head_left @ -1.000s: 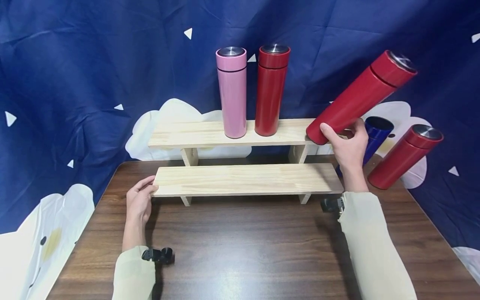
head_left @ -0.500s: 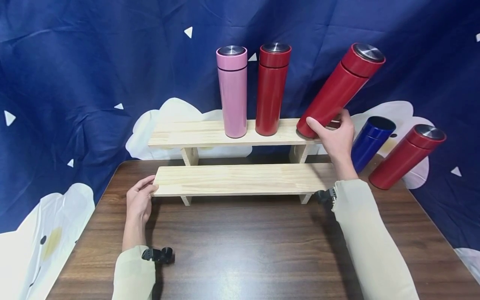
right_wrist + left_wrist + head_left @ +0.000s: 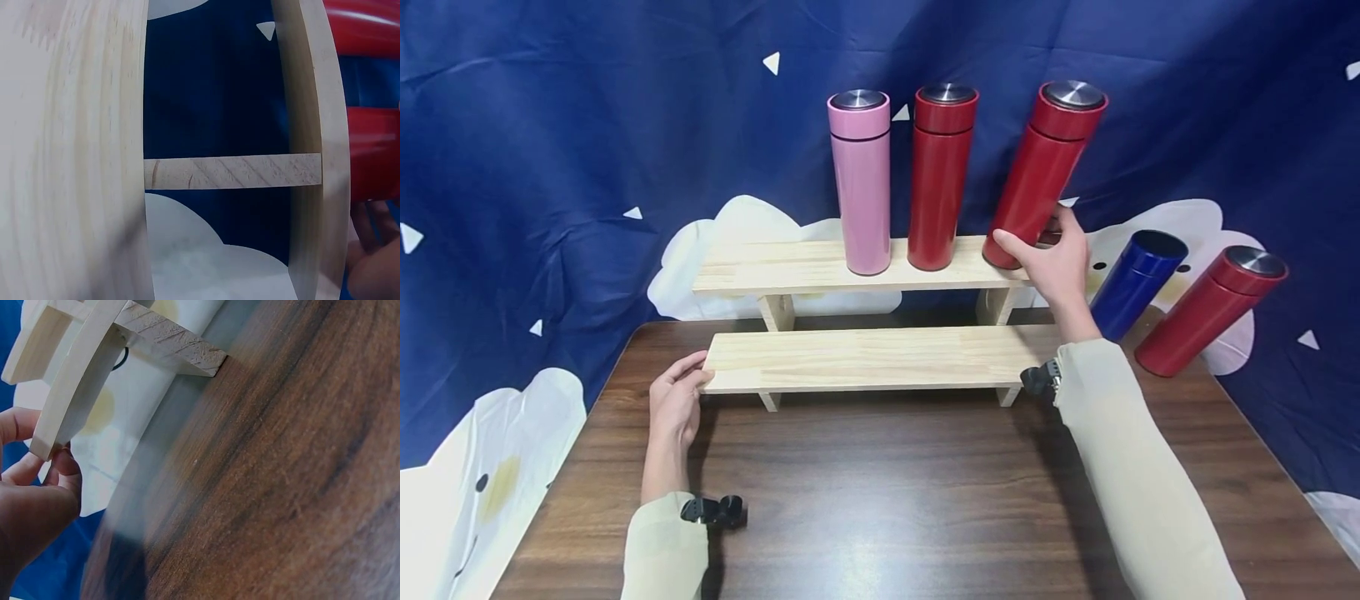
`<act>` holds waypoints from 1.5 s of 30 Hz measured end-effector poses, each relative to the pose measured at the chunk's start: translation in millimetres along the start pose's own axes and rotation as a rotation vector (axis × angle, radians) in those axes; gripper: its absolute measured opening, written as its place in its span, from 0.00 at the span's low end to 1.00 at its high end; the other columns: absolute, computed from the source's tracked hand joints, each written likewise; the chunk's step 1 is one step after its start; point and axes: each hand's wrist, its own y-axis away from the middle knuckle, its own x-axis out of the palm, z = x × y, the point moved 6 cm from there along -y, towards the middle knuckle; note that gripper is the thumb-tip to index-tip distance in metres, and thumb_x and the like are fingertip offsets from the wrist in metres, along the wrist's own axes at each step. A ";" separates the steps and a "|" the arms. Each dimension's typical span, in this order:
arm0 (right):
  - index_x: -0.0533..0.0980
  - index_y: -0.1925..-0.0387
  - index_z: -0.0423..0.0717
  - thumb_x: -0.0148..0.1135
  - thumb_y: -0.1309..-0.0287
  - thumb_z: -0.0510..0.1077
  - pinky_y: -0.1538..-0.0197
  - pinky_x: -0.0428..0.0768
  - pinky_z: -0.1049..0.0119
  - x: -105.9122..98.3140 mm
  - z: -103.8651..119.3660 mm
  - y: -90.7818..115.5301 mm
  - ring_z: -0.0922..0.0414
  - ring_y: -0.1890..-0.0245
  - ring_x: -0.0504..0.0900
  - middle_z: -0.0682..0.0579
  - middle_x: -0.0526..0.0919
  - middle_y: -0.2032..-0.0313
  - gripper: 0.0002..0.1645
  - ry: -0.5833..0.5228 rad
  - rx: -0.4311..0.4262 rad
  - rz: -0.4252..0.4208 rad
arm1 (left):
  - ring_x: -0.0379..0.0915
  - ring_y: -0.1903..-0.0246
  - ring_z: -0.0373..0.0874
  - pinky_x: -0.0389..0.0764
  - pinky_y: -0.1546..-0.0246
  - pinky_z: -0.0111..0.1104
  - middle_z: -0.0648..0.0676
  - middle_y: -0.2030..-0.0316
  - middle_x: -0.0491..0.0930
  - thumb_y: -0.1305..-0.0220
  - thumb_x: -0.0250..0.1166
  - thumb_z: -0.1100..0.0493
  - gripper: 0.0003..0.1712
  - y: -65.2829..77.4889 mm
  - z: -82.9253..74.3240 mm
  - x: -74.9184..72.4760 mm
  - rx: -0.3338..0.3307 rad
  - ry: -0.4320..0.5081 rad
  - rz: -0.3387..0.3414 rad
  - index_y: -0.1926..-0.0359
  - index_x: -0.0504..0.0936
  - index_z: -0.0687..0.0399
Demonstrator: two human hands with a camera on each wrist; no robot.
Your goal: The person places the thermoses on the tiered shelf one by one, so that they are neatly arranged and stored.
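Note:
A red thermos flask [image 3: 1041, 167] leans to the right at the right end of the upper shelf [image 3: 760, 265] of a two-step wooden rack. My right hand [image 3: 1058, 265] grips it near its base, thumb in front. In the right wrist view, fingers [image 3: 369, 262] show beside that flask [image 3: 375, 153], partly cut off by the frame. Upright on the same shelf stand a second red flask [image 3: 942, 183] and a pink one [image 3: 861, 192]. My left hand [image 3: 676, 404] pinches the left end of the lower shelf [image 3: 850, 362]; the left wrist view shows its thumb and fingers around the board's end [image 3: 50, 434].
Right of the rack, a blue flask [image 3: 1131, 287] and another red flask [image 3: 1210, 312] stand on the brown wooden table [image 3: 887, 492]. A dark blue cloth [image 3: 587, 125] with white figures hangs right behind the rack.
My right hand has moved left along the upper shelf with the red flask, tipping it closer to upright. More of the blue flask shows. The left hand keeps its place.

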 end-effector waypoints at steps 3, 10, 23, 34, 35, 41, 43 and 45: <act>0.75 0.40 0.48 0.79 0.55 0.60 0.54 0.74 0.72 2.3 -0.7 -1.2 0.57 0.57 0.80 0.47 0.82 0.52 0.42 0.011 0.000 -0.005 | 0.75 0.59 0.40 0.77 0.59 0.23 0.49 0.65 0.82 0.42 0.58 0.81 0.20 0.1 1.2 -1.7 -0.005 0.005 0.000 0.54 0.86 0.64; 0.75 0.38 0.48 0.77 0.55 0.62 0.54 0.73 0.72 3.2 -4.4 1.5 0.59 0.57 0.79 0.47 0.82 0.50 0.44 0.041 0.034 -0.001 | 0.76 0.60 0.39 0.77 0.60 0.23 0.49 0.66 0.83 0.42 0.58 0.81 0.20 -0.1 0.6 -0.6 0.007 -0.018 0.010 0.55 0.86 0.62; 0.74 0.37 0.47 0.77 0.54 0.60 0.52 0.74 0.72 0.5 -3.2 0.7 0.57 0.55 0.79 0.46 0.82 0.48 0.44 0.022 0.027 0.005 | 0.75 0.62 0.40 0.77 0.61 0.23 0.49 0.67 0.82 0.43 0.58 0.82 0.20 -3.1 4.4 4.5 0.003 0.015 0.008 0.56 0.86 0.63; 0.72 0.38 0.42 0.77 0.50 0.46 0.43 0.78 0.66 -7.4 -10.4 7.2 0.55 0.52 0.80 0.51 0.79 0.51 0.38 -0.190 0.061 -0.012 | 0.76 0.62 0.40 0.77 0.62 0.23 0.50 0.67 0.82 0.43 0.58 0.83 0.19 -2.4 1.5 1.8 0.011 0.032 0.001 0.55 0.86 0.65; 0.73 0.38 0.41 0.77 0.49 0.46 0.43 0.78 0.66 -9.0 -11.8 8.0 0.55 0.51 0.79 0.50 0.79 0.50 0.38 -0.199 0.060 -0.020 | 0.76 0.62 0.40 0.77 0.62 0.23 0.50 0.67 0.82 0.43 0.58 0.83 0.19 -2.2 1.5 1.2 0.011 0.033 -0.003 0.55 0.86 0.65; 0.76 0.44 0.41 0.76 0.48 0.41 0.47 0.78 0.70 -24.3 -18.7 14.5 0.58 0.54 0.79 0.47 0.80 0.52 0.29 -0.291 0.038 -0.105 | 0.76 0.62 0.40 0.77 0.61 0.24 0.50 0.68 0.82 0.43 0.58 0.83 0.20 -1.7 2.1 1.2 0.003 0.027 0.000 0.56 0.87 0.65; 0.78 0.47 0.42 0.75 0.48 0.39 0.48 0.79 0.71 -29.9 -21.0 16.8 0.59 0.55 0.80 0.48 0.81 0.54 0.26 -0.303 0.025 -0.131 | 0.75 0.62 0.41 0.77 0.60 0.24 0.50 0.68 0.82 0.43 0.58 0.83 0.20 -1.5 1.5 0.7 0.005 0.022 0.000 0.55 0.86 0.65; 0.78 0.48 0.42 0.75 0.47 0.38 0.49 0.79 0.72 -35.4 -22.6 19.4 0.60 0.56 0.80 0.49 0.82 0.55 0.24 -0.309 0.006 -0.148 | 0.75 0.61 0.41 0.77 0.60 0.24 0.50 0.68 0.82 0.43 0.58 0.83 0.20 -1.3 0.5 -0.4 0.009 0.018 -0.003 0.55 0.86 0.66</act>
